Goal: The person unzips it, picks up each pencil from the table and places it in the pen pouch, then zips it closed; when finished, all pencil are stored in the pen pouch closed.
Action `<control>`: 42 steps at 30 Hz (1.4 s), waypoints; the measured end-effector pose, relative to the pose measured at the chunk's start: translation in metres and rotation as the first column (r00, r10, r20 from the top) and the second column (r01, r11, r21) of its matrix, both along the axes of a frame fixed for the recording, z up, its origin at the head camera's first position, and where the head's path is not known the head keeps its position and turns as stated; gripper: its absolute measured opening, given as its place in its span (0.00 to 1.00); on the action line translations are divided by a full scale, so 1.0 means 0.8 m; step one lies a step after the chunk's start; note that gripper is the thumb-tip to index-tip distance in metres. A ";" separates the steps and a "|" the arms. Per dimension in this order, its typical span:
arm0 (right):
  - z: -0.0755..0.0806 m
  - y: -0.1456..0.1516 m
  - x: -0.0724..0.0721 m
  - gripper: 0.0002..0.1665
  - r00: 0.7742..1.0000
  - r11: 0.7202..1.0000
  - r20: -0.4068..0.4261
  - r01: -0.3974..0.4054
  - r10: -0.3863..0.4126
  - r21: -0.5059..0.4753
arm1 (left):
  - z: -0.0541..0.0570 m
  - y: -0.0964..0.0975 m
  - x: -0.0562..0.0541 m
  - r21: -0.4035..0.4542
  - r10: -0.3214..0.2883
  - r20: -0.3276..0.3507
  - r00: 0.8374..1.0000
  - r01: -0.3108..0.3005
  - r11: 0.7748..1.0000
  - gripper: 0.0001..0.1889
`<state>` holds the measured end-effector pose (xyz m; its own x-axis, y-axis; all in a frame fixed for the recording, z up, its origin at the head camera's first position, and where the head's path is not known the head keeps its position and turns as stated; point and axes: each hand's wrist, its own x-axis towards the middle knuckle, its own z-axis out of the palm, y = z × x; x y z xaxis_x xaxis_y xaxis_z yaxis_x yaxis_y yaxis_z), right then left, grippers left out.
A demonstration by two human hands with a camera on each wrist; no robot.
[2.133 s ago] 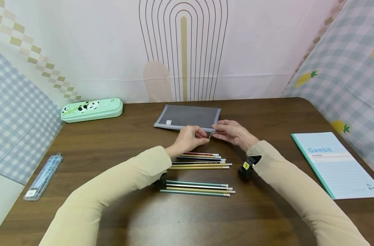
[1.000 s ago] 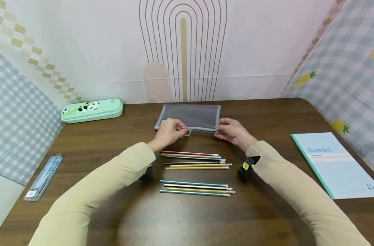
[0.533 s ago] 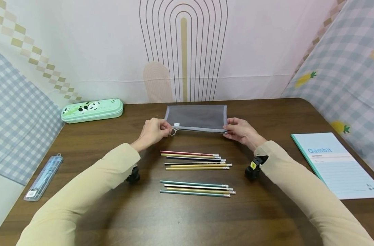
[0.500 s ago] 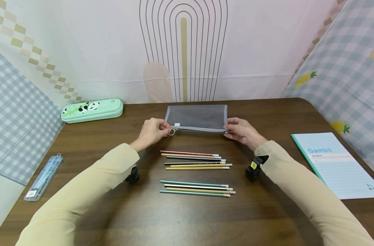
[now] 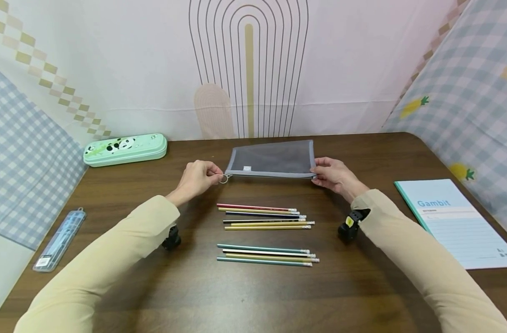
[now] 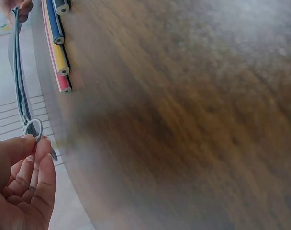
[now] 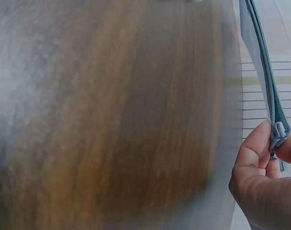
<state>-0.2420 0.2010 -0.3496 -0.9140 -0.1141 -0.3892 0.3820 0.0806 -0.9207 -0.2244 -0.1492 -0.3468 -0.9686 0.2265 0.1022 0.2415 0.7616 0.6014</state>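
Note:
A grey mesh zipper pouch is stretched between both hands at the back of the table, its zipper edge facing the person. At the pouch's left corner, the left hand pinches the ring zipper pull between thumb and forefinger. The right hand grips the right end of the zipper edge, thumb on top. In the left wrist view the ring shows at the fingertips of the left hand. The right wrist view has the right hand holding the zipper's fabric end.
Two groups of pencils lie in front of the pouch on the wooden table. A green panda pencil case stands at back left, a slim clear plastic case at left. A Gambit notebook lies at right.
The left hand has slid the ring pull leftward along the zipper, from the right end to the left corner. The right hand and pouch have shifted a little to the right.

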 end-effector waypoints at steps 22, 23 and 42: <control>-0.002 0.015 -0.001 0.10 1.000 1.000 0.018 0.001 -0.001 -0.013 | -0.006 -0.004 -0.003 -0.014 -0.082 0.036 0.996 0.082 0.997 0.04; -0.003 0.016 0.000 0.10 1.000 1.000 0.021 0.000 0.000 -0.013 | -0.006 -0.004 -0.004 -0.010 -0.084 0.047 0.995 0.085 0.996 0.04; -0.004 0.014 -0.001 0.11 1.000 1.000 -0.001 0.001 -0.001 -0.024 | -0.015 0.028 -0.036 0.536 -0.069 0.452 0.889 -0.209 0.818 0.30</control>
<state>-0.2425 0.2119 -0.3529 -0.9144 -0.1220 -0.3859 0.3816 0.0581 -0.9225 -0.2533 -0.1267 -0.3588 -0.9501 0.1941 -0.2441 -0.1894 0.2628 0.9461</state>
